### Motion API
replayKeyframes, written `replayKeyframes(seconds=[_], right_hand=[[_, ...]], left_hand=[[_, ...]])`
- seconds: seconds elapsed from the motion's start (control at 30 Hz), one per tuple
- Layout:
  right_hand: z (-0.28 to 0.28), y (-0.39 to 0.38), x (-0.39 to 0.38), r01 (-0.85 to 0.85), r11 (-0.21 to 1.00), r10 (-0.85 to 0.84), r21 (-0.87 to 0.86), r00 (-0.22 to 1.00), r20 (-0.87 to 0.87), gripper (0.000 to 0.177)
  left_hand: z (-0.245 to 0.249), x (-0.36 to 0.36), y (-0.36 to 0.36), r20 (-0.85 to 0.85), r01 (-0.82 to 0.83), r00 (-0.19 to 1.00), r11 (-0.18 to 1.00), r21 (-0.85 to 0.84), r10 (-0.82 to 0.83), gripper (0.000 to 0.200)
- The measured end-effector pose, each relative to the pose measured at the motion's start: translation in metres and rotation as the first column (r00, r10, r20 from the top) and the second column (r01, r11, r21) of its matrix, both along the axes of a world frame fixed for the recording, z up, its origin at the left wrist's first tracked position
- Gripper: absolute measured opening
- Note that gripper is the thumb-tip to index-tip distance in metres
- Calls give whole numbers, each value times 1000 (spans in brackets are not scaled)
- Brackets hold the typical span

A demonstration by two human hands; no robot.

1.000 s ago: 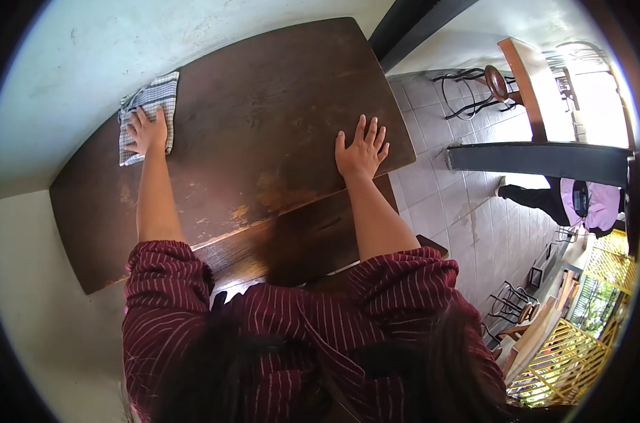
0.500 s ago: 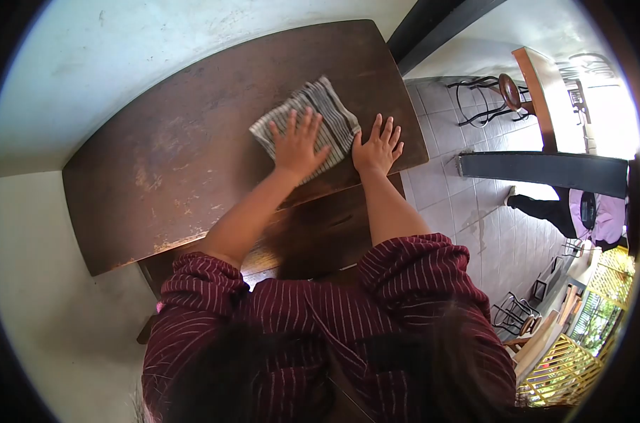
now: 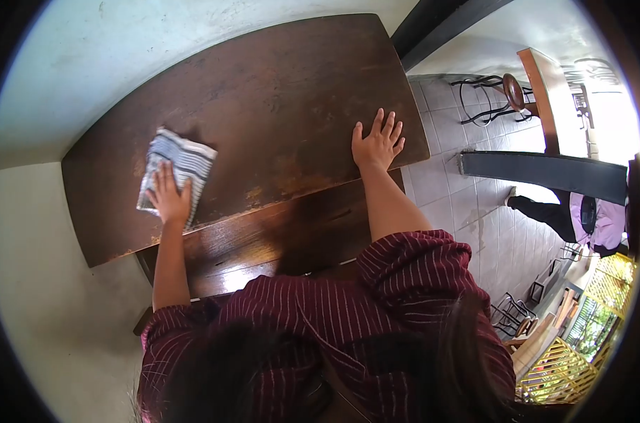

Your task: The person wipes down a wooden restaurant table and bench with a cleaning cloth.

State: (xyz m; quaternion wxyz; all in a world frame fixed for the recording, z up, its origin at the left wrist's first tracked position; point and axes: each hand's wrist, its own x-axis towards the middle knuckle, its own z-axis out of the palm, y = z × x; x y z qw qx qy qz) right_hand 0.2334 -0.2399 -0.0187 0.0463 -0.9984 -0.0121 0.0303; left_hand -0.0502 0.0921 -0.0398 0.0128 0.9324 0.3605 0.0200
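A striped grey and white cloth [image 3: 186,161] lies on the left part of the dark wooden table [image 3: 277,92]. My left hand [image 3: 170,197] rests on the cloth's lower part, palm down with the fingers spread, near the table's front edge. Further right, my right hand [image 3: 378,143] lies flat on the bare wood near the right edge, fingers apart, holding nothing. Worn, lighter patches show along the table's near edge.
A wooden bench [image 3: 291,229] stands below the near edge. Walls border the table at the back and left. Tiled floor, a dark beam [image 3: 545,169], a stool [image 3: 513,93] and a person in a lilac top [image 3: 607,222] are at the right.
My left hand and the cloth have moved from the table's middle far to the left. My right hand has stayed almost in the same place.
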Motion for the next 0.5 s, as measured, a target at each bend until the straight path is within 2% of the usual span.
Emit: replayKeyframes(seconds=[0.07, 0.13, 0.2, 0.27, 0.33, 0.4, 0.5], right_hand=[[-1, 0, 1, 0, 1000, 0, -12, 1000, 7, 63], [-1, -1, 2, -1, 1000, 1, -13, 1000, 10, 63], [-2, -1, 1, 0, 1000, 1, -14, 1000, 6, 63], [-2, -1, 1, -4, 1000, 4, -13, 1000, 16, 63], [-2, -1, 1, -1, 1000, 1, -10, 1000, 12, 63], [-2, 0, 1, 1, 1000, -1, -13, 1000, 12, 63], [-5, -1, 1, 2, 1000, -2, -25, 1000, 6, 63]], left_hand=[[-5, -10, 19, -14, -164, 986, 986, 4, 164, 69], [-13, -4, 15, -33, -168, 985, 985, 48, 170, 68], [-1, 20, -12, -47, -89, 995, 995, 48, 91, 68], [9, 50, -41, -68, 61, 996, 998, -32, -63, 72], [17, 82, -77, -23, 269, 962, 962, -42, -270, 76], [15, 111, -109, 3, 449, 893, 892, -45, -450, 77], [15, 150, -152, 88, 631, 776, 769, -102, -625, 75]])
